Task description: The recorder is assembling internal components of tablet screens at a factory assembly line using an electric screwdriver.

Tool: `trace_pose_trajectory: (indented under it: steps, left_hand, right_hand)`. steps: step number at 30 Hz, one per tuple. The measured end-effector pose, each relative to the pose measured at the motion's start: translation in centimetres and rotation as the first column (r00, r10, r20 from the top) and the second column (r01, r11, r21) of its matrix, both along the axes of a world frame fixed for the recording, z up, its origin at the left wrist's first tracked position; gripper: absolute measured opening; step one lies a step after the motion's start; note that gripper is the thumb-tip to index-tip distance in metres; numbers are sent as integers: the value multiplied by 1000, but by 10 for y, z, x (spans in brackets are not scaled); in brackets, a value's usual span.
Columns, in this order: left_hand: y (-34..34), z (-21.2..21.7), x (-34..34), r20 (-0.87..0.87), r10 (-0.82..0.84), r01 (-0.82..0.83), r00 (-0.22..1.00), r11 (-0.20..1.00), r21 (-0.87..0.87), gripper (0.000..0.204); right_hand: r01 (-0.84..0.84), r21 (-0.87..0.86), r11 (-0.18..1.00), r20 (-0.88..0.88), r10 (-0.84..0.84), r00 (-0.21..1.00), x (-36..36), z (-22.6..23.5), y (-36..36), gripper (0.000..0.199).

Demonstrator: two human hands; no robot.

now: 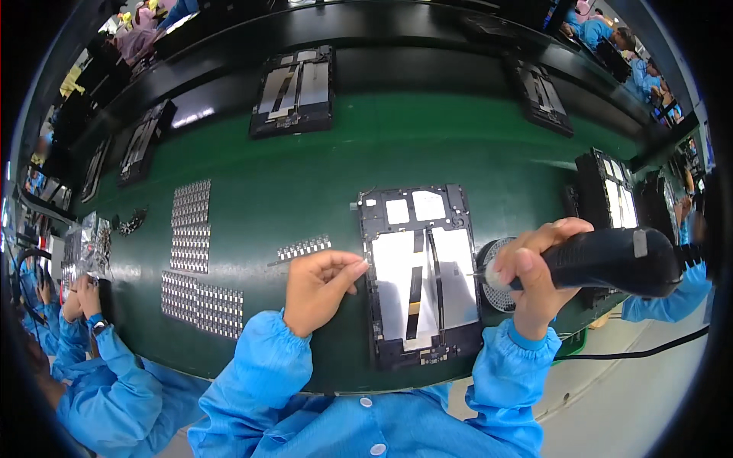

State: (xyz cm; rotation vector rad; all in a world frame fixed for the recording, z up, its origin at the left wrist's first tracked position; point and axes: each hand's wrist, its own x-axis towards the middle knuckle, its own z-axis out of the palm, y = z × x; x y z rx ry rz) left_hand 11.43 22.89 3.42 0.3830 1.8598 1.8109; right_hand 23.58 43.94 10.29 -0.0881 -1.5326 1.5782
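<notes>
An opened tablet-like device frame (416, 275), black with silver panels and thin ribbon cables, lies on the green mat in front of me. My left hand (319, 286) rests at its left edge, fingertips pinched together against the frame; whether something tiny is between them I cannot tell. My right hand (534, 271) grips a black electric screwdriver (611, 259) held sideways, its thin bit pointing left over the device's right edge. Both forearms are in blue sleeves.
Sheets of small metal parts (191, 225) and a short strip (304, 247) lie left on the green mat (305, 175). More device frames (294, 90) ride the black belt behind. A round mesh dish (496, 294) sits by my right hand. Co-workers in blue (84, 336) sit alongside.
</notes>
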Motion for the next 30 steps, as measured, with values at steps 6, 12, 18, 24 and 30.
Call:
trace_pose_trajectory:
  steps: [6,12,18,24,30]
  left_hand:
    - [11,-8,-9,-158,-79,73,984,996,-43,14]
    - [14,-13,-11,-302,-54,38,952,998,-59,15]
    - [18,8,-29,14,-198,198,980,972,-124,19]
    - [20,7,-40,88,-282,294,955,933,-208,17]
    - [21,6,-40,107,-280,297,954,933,-204,16]
  right_hand:
    - [-172,48,984,25,171,985,-13,11,-28,53]
    - [-283,76,956,113,274,955,-42,12,-57,52]
    - [-330,39,943,107,325,940,-75,-1,-69,46]
    - [-283,59,957,144,272,951,-83,-14,-66,43]
    - [-295,51,954,146,286,947,-85,-15,-66,43]
